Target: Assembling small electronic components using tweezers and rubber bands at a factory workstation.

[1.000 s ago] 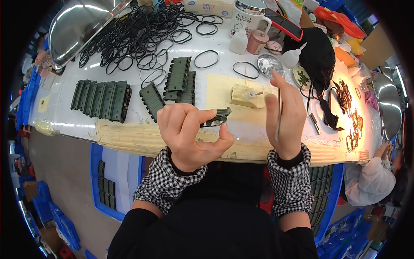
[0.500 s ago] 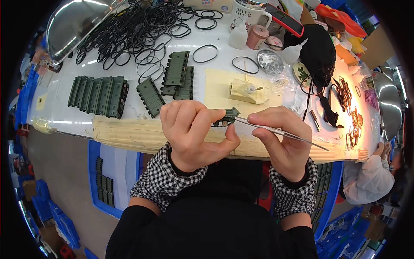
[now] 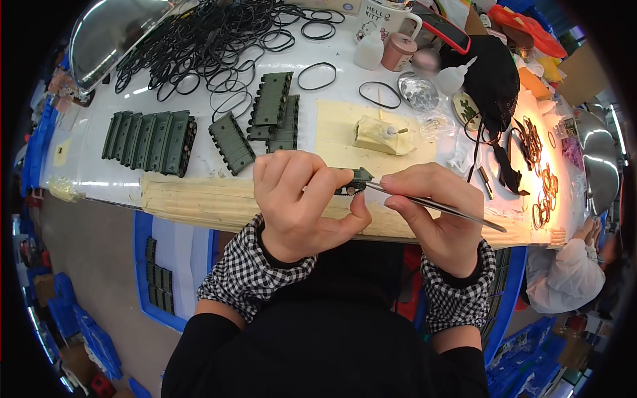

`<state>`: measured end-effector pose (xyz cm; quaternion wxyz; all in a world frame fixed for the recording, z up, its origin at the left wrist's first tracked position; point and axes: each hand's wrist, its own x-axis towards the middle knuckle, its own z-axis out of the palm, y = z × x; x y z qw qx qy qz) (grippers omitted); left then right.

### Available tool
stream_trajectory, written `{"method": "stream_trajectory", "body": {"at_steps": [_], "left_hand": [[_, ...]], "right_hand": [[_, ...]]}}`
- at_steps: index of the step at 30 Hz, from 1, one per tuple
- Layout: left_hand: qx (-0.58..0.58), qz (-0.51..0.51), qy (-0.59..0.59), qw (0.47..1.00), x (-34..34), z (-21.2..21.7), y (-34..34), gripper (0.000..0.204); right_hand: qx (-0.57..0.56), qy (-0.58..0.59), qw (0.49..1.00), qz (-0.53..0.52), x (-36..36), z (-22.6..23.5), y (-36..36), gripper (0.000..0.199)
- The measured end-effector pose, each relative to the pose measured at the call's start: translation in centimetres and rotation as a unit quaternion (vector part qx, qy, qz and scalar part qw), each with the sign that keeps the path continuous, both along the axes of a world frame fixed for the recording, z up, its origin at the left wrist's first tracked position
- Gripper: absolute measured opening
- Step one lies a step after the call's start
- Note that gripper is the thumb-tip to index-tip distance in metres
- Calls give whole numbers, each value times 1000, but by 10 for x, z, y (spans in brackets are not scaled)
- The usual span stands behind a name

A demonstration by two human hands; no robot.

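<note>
Steadiness helps us: our left hand (image 3: 292, 207) pinches a small green wheeled model (image 3: 359, 178) over the white worktop (image 3: 89, 136), while our right hand (image 3: 451, 242), pinching slim silver metal tweezers (image 3: 488, 223), should guide their tips gently.

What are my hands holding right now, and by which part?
Your left hand pinches a green wheeled piece, leaving its right end showing; the hand hides the rest. Your right hand grips metal tweezers near their tips.

Block (image 3: 379, 136) behind part (image 3: 359, 179); tweezers (image 3: 451, 210) right, perhaps touching.
</note>
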<state>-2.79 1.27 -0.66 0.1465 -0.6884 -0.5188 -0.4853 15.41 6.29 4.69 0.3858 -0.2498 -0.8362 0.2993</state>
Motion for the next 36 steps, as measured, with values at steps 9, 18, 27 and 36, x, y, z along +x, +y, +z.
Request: {"method": "stream_trajectory", "body": {"at_steps": [9,18,27,36], "left_hand": [[-73,-59,-3,996,15,-28,-11,25],[-76,-28,-17,997,10,-32,-9,25],[-84,-26,-14,996,12,-38,-10,24],[-93,-32,-7,995,14,-34,-11,24]], "right_hand": [[-48,-68,990,115,5,-20,5,11],[-130,-9,991,39,10,-33,7,10],[-99,-25,993,67,13,-39,9,9],[-43,-41,993,105,13,-35,11,10]]}}
